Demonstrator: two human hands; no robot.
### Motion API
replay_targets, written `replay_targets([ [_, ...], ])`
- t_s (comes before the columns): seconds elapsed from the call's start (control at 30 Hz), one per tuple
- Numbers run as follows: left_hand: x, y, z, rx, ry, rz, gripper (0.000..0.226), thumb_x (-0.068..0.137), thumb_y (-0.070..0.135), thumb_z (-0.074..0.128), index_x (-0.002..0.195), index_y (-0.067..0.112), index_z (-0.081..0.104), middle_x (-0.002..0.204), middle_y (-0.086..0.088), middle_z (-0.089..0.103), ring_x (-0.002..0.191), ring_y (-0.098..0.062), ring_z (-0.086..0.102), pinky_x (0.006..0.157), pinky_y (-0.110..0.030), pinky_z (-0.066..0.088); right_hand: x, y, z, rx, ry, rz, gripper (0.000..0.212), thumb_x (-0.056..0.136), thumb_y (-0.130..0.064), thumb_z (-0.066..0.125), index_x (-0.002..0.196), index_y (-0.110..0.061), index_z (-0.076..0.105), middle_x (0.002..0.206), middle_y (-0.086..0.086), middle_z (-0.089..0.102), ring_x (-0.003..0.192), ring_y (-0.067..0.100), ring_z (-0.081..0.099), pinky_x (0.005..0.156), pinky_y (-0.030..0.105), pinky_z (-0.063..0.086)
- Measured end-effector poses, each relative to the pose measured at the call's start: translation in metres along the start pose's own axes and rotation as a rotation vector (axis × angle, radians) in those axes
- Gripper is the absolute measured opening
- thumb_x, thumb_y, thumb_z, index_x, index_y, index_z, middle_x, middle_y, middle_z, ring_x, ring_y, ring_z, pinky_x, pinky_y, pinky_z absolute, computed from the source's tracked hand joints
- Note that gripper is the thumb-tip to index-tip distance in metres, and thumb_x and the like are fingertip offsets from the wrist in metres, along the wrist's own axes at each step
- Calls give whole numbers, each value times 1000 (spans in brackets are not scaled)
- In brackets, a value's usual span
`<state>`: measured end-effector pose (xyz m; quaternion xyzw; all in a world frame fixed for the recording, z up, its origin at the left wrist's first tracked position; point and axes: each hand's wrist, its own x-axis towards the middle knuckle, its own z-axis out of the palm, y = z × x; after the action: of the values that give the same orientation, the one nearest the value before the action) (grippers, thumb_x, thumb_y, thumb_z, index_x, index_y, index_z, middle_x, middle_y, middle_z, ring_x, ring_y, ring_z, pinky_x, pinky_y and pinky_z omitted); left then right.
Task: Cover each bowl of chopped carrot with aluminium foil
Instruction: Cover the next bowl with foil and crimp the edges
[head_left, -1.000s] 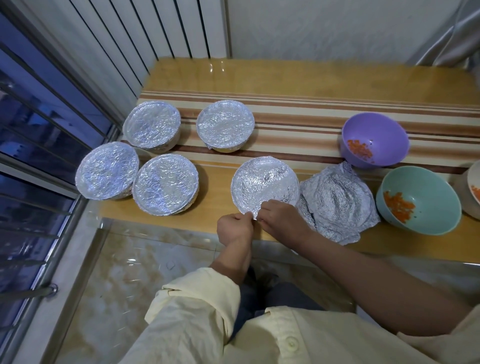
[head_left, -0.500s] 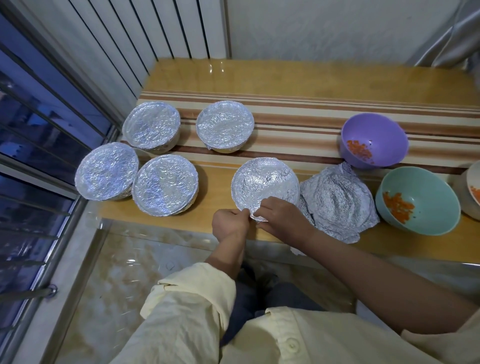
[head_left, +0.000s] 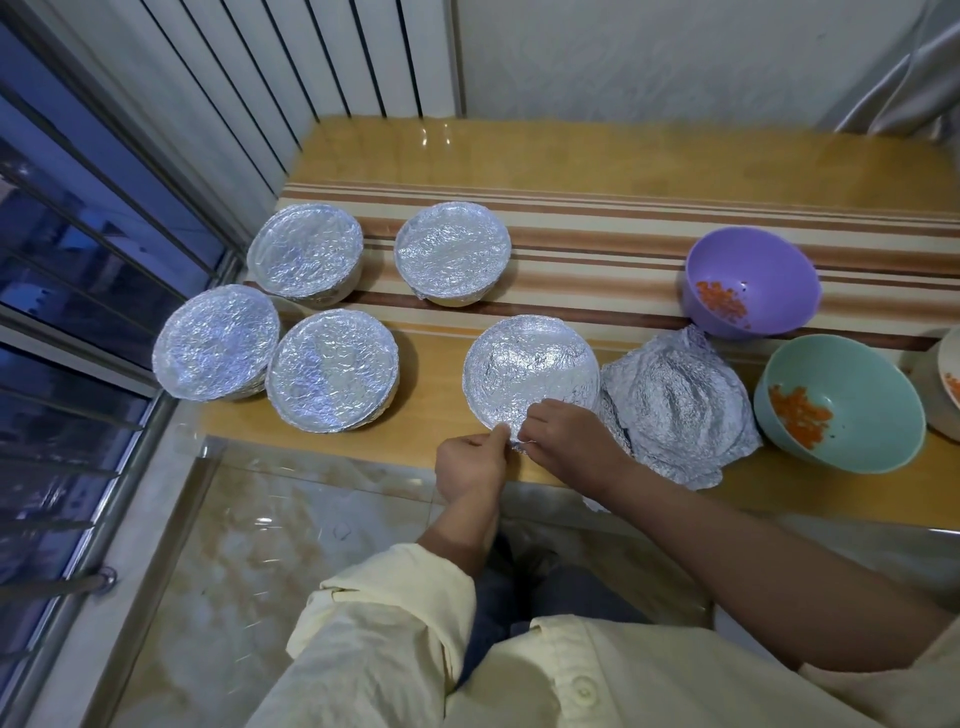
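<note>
A foil-covered bowl (head_left: 530, 371) sits near the table's front edge. My left hand (head_left: 470, 465) and my right hand (head_left: 566, 441) both pinch the foil at its near rim. Several other foil-covered bowls stand to the left, among them one (head_left: 331, 376) beside it and one (head_left: 452, 249) behind it. A crumpled pile of foil sheets (head_left: 675, 405) lies just right of the bowl. A purple bowl (head_left: 750, 283) and a teal bowl (head_left: 841, 402) hold chopped carrot and stand uncovered at the right.
A white bowl (head_left: 943, 384) with carrot is cut off at the right edge. The wooden table (head_left: 571, 156) has a striped band across it. A barred window is at the left, tiled floor below the table's front edge.
Both hands stay at the bowl's near rim. My left hand has shifted slightly along the foil edge, and my right hand's fingers have worked the foil down.
</note>
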<state>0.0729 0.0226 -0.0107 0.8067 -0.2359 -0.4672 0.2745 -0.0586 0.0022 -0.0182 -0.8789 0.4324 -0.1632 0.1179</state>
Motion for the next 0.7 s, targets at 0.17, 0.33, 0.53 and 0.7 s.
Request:
replay_targets([
  [0.17,4,5,3,79,21,25,28,79,28,69,64,4,73,67,-19,68,62,-30,56,68,-32,53,2,-2,3,0,7,22,23,62,1,79,59,-9,58,61,5,51,55,25,53,42,29,44],
  [0.33,4,5,3,87,-1,26,38,79,38,71,59,6,71,70,-19,70,63,-32,59,68,-31,51,3,-4,0,8,41,8,18,67,-1,74,61,-9,58,61,6,52,54,25,53,43,26,41],
  [0.53,5,6,5,165,-12,61,28,83,27,68,70,3,75,68,-17,68,63,-28,54,61,-27,41,4,-5,2,34,40,39,24,63,-1,81,60,-8,58,60,6,52,54,24,54,42,26,41],
  [0.7,9,12,1,270,-7,97,26,85,25,67,75,3,75,63,-13,59,67,-32,53,62,-26,36,2,0,-3,71,16,23,23,59,-7,86,71,-7,66,68,6,57,62,26,57,50,27,43],
])
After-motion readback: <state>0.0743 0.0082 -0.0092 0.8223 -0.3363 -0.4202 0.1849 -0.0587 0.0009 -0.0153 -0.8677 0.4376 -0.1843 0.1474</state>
